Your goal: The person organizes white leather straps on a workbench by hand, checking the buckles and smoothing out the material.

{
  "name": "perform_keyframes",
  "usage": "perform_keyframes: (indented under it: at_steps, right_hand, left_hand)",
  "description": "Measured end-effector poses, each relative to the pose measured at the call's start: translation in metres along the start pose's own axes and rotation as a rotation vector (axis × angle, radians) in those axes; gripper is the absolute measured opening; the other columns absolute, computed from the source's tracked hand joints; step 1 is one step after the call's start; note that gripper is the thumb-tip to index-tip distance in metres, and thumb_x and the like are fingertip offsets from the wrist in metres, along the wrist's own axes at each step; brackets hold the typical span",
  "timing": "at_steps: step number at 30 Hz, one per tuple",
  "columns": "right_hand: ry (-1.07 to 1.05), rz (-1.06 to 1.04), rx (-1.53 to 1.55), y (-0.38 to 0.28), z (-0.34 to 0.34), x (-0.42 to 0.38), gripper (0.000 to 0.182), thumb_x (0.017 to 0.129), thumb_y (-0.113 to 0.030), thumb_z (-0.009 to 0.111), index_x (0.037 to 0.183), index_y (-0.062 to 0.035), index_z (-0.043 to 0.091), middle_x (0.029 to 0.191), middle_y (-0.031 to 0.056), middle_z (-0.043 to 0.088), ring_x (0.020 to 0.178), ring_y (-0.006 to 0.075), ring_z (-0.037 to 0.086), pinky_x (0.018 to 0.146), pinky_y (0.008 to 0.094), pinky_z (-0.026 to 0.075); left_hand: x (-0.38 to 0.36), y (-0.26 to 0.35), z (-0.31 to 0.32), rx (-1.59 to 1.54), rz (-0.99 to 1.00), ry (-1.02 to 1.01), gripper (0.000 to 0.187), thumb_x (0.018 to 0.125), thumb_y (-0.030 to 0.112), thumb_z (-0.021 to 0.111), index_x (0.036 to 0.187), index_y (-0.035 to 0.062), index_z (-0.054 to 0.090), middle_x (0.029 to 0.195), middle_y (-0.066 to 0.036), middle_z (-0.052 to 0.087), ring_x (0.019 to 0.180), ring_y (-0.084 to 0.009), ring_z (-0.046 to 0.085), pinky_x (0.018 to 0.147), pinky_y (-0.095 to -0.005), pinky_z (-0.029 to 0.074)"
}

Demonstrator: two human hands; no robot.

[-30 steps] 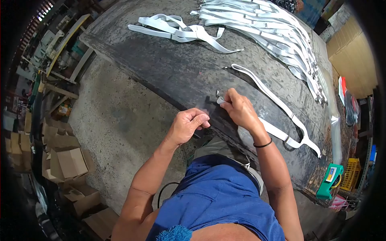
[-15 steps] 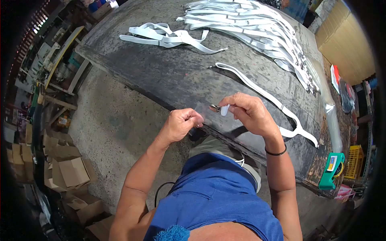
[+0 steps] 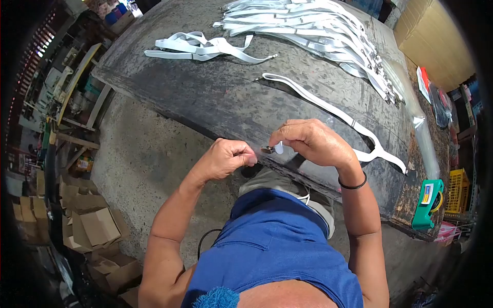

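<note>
My right hand (image 3: 313, 141) is above the table's near edge, its thumb and fingers closed on the end of a white suspender strap. A metal suspender clip (image 3: 267, 150) and a short white tab (image 3: 279, 148) stick out from its fingertips. My left hand (image 3: 232, 159) is just left of the clip, thumb and fingertips pinched together; what they hold, if anything, I cannot make out. A Y-shaped pair of white suspenders (image 3: 328, 111) lies stretched out beyond my right hand, partly hidden by it.
A bunched pair of white suspenders (image 3: 205, 49) and a large pile of suspenders (image 3: 308, 31) lie farther back on the dark table (image 3: 200, 97). A green tape dispenser (image 3: 427, 204) sits at the right corner. Cardboard boxes (image 3: 97, 226) stand on the floor at left.
My right hand has turned slightly, and the clip has tilted and moved a little down and left. The left hand stays pinched. The whole view has shifted slightly.
</note>
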State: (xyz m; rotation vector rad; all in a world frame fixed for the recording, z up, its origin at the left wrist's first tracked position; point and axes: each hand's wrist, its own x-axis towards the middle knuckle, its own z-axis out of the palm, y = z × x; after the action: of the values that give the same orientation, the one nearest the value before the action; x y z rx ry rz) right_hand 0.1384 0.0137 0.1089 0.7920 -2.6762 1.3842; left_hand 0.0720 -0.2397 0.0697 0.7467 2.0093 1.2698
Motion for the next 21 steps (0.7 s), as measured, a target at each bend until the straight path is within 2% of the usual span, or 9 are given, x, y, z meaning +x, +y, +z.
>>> perform_keyframes:
  at_steps: [1,3,4,7,9,10,16,18,21]
  right_hand:
    - [0.000,0.002,0.001,0.000,-0.001,0.000,0.026,0.084,0.003,0.059,0.104,-0.0076,0.070,0.095,0.0129,0.069,0.093,0.0350,0.066,0.080,0.0429,0.051]
    - [-0.066,0.015,-0.045,-0.001,-0.002,0.001,0.026,0.084,0.007,0.062,0.105,-0.0050,0.071,0.098,0.0109,0.070,0.090,0.0281,0.068,0.076,0.0390,0.053]
    - [-0.066,0.016,-0.045,-0.002,-0.003,0.002,0.026,0.084,0.007,0.062,0.105,-0.0050,0.071,0.098,0.0109,0.070,0.090,0.0281,0.068,0.076,0.0390,0.053]
    - [-0.079,0.036,-0.072,-0.005,-0.003,0.002,0.026,0.084,0.005,0.063,0.105,-0.0059,0.072,0.096,0.0113,0.069,0.088,0.0286,0.067,0.076,0.0389,0.054]
    - [-0.079,0.054,-0.024,-0.004,-0.003,0.001,0.029,0.083,0.001,0.061,0.107,-0.0105,0.071,0.094,0.0134,0.066,0.093,0.0350,0.065,0.080,0.0443,0.050]
    - [-0.079,0.055,-0.023,-0.004,-0.003,0.000,0.029,0.083,0.001,0.061,0.107,-0.0105,0.071,0.094,0.0134,0.066,0.093,0.0350,0.065,0.080,0.0443,0.050]
    - [-0.059,0.037,-0.043,-0.004,-0.006,-0.001,0.027,0.084,0.000,0.061,0.109,-0.0054,0.069,0.096,0.0149,0.067,0.094,0.0361,0.065,0.081,0.0441,0.051]
    - [-0.027,0.114,-0.010,-0.007,-0.007,0.000,0.024,0.083,0.000,0.061,0.107,-0.0024,0.066,0.095,0.0159,0.069,0.092,0.0370,0.066,0.080,0.0441,0.051]
    - [-0.066,0.108,-0.012,-0.007,-0.007,0.001,0.020,0.082,-0.001,0.061,0.103,-0.0020,0.064,0.093,0.0166,0.069,0.091,0.0369,0.067,0.078,0.0441,0.052]
  left_hand:
    - [0.000,0.002,0.000,0.002,-0.015,-0.034,0.011,0.090,0.009,0.069,0.091,-0.0008,0.072,0.083,-0.004,0.073,0.080,-0.0093,0.066,0.074,-0.0261,0.053]
    - [0.003,0.002,-0.003,0.002,-0.006,-0.090,0.011,0.090,0.010,0.069,0.091,-0.0008,0.073,0.084,-0.004,0.073,0.080,-0.0095,0.067,0.075,-0.0263,0.053]
    - [0.004,0.003,-0.004,0.002,0.004,-0.145,0.012,0.090,0.011,0.070,0.092,-0.0009,0.073,0.084,-0.004,0.073,0.081,-0.0098,0.067,0.075,-0.0264,0.053]
    - [0.007,0.004,-0.003,-0.051,-0.013,-0.211,0.020,0.091,0.017,0.069,0.096,-0.0013,0.073,0.084,-0.004,0.073,0.078,-0.0100,0.066,0.075,-0.0264,0.054]
    - [0.011,0.001,-0.003,-0.110,-0.045,-0.238,0.021,0.091,0.017,0.068,0.099,-0.0020,0.072,0.084,-0.005,0.073,0.078,-0.0103,0.066,0.075,-0.0267,0.054]
    - [0.012,-0.001,-0.003,-0.169,-0.076,-0.265,0.022,0.091,0.016,0.068,0.101,-0.0027,0.072,0.085,-0.006,0.072,0.078,-0.0106,0.066,0.074,-0.0269,0.054]
    - [0.016,0.000,-0.004,-0.142,-0.072,-0.336,0.024,0.092,0.014,0.065,0.108,-0.0044,0.070,0.086,-0.007,0.072,0.076,-0.0119,0.066,0.072,-0.0272,0.054]
    - [0.016,0.000,-0.006,-0.148,-0.070,-0.353,0.024,0.093,0.013,0.066,0.108,-0.0045,0.069,0.087,-0.008,0.072,0.078,-0.0128,0.067,0.073,-0.0279,0.054]
    - [0.017,-0.001,-0.007,-0.140,-0.076,-0.377,0.024,0.093,0.013,0.068,0.109,-0.0043,0.069,0.089,-0.008,0.073,0.081,-0.0137,0.069,0.074,-0.0284,0.054]
